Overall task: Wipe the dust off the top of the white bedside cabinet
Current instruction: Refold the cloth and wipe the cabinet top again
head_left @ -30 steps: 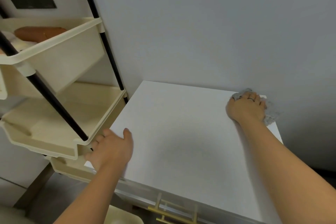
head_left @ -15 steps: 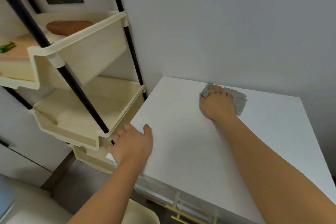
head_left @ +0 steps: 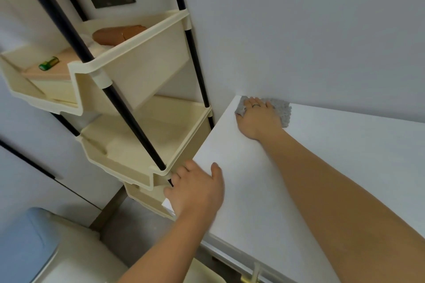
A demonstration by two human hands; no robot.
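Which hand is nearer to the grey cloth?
Right. The right hand presses on the grey cloth at the far left corner of the cabinet; the left hand rests on the near left edge, away from it.

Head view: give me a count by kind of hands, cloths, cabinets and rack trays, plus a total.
Hands: 2, left hand and right hand
Grey cloth: 1
White cabinet: 1
Cream rack trays: 3, top tray, middle tray, bottom tray
Total: 7
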